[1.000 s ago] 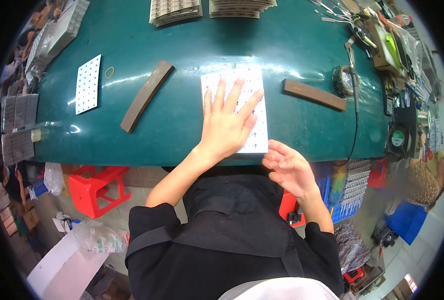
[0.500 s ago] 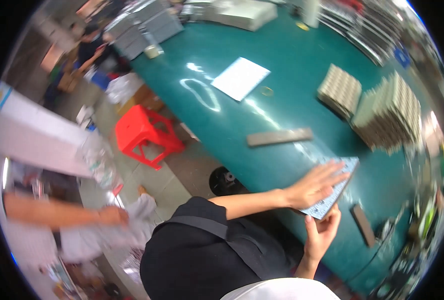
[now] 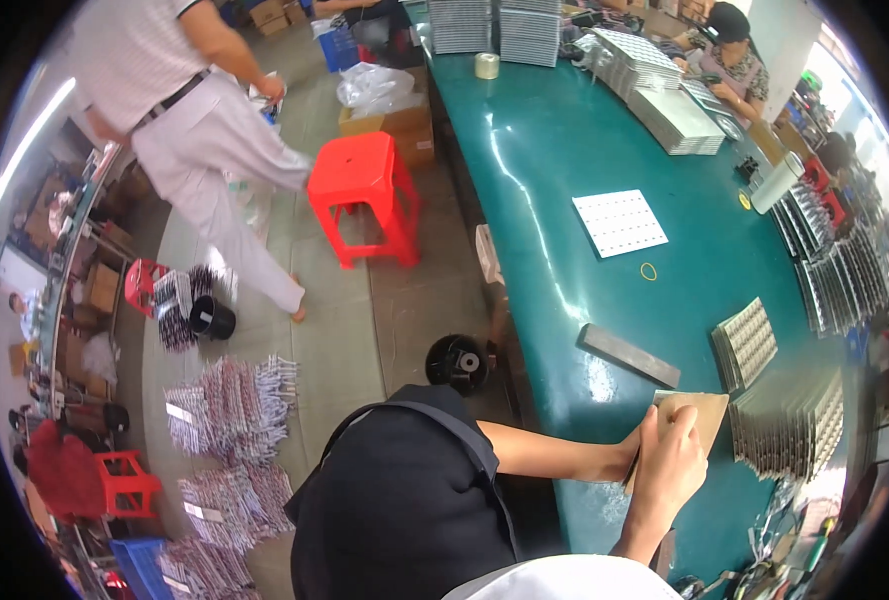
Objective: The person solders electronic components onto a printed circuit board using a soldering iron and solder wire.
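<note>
A flat tan board [image 3: 707, 412] is held tilted above the green table [image 3: 525, 200], its plain brown face showing. Over its near-left part my right hand [image 3: 673, 465] is closed, fingers bent and thumb along the edge. My left hand [image 3: 625, 455] reaches in from the left at the board's lower left edge. Its fingers are hidden behind my right hand and the board. Just beyond lies a dark grey bar [image 3: 628, 356]. Another dark bar [image 3: 663, 552] is partly covered by my right forearm.
Stacks of ridged pieces [image 3: 790, 425] stand at the right. Farther off lie a white dotted sheet [image 3: 622, 222], a yellow rubber band [image 3: 649, 271] and a tape roll [image 3: 487, 66]. On the floor are a red stool [image 3: 355, 165] and bundled strips [image 3: 235, 405]. A person [image 3: 205, 150] walks at left.
The view has swung left. The board that lay with its pale patterned face up is now raised, showing its tan side. My left hand went from spread flat on it to its edge.
</note>
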{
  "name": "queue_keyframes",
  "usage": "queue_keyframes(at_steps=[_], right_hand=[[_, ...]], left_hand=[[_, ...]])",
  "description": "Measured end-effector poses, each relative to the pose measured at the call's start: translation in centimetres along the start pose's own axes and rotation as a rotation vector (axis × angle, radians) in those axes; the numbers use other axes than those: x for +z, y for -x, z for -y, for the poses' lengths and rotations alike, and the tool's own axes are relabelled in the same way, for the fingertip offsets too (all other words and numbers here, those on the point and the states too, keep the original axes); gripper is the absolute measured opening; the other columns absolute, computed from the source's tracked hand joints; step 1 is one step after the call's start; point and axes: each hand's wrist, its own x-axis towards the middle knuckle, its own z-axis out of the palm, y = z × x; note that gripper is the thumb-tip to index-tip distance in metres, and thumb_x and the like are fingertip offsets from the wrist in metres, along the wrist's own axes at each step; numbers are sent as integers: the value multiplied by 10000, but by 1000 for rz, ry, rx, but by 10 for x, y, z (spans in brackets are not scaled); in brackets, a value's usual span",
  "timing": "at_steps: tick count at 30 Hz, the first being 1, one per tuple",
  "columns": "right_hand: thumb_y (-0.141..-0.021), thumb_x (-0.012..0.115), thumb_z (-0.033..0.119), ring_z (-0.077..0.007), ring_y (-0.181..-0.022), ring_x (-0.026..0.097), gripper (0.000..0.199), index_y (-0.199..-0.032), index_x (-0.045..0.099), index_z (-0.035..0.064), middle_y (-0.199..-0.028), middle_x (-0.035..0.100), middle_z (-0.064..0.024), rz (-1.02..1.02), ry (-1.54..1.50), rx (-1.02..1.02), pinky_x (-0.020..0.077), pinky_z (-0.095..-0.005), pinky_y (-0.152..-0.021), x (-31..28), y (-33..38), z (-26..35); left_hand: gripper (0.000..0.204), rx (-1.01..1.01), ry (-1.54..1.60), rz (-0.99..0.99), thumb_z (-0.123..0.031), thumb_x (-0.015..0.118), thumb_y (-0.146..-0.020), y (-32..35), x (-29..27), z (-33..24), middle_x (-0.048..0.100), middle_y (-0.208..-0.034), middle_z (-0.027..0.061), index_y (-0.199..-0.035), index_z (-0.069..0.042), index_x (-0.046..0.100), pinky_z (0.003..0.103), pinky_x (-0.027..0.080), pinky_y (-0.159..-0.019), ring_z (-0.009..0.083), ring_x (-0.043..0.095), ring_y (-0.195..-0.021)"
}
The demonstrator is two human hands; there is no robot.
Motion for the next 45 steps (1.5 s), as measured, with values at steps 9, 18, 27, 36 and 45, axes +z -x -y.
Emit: queue_keyframes(at_steps=[9, 18, 27, 36, 45], right_hand=[[-934, 618, 251, -310, -598, 657, 175, -846, 554, 114, -717, 671, -101, -228, 438, 68, 514, -412, -495, -41, -3, -32], [-986, 604, 145, -36, -578, 433, 264, -1210, 622, 7, -721, 549, 68, -268, -644, 691, 331, -198, -509, -40, 125, -181], [-940, 622, 83, -222, -885, 647, 230, -1161, 649, 24, -1069, 640, -123, -167, -192, 777, 525, -335, -748, 3, 185, -146], [-715, 778, 39, -261, -805, 572, 235, -927, 682, 72, -868, 563, -78, -135, -527, 88, 465, -376, -706, -15, 68, -71], [-764, 758, 98, -272, -829, 570, 152, -883, 666, 79, -872, 570, -73, 7, -338, 96, 458, -378, -715, 3, 50, -51]], left_hand=[[577, -147, 730, 74, -399, 389, -1020, 5, -35, -4, 416, -1513, 113, -1515, -107, 332, 456, 407, -1099, 276, 503, -1290], [653, -126, 386, -111, -518, 311, -1036, 37, -55, -46, 341, -1555, 104, -1539, -105, 254, 466, 359, -1144, 282, 394, -1400], [576, -305, 282, -179, -450, 327, -1054, 55, -55, -36, 384, -1528, 94, -1522, -115, 307, 441, 414, -1109, 254, 441, -1367], [576, -636, 799, 86, -494, 374, -1025, 58, -39, 22, 477, -1411, 109, -1465, -121, 355, 449, 460, -1056, 271, 532, -1253], [437, -654, 872, 38, -453, 439, -1017, 58, -22, 33, 554, -1263, 80, -1312, -132, 467, 399, 521, -951, 216, 587, -1129]])
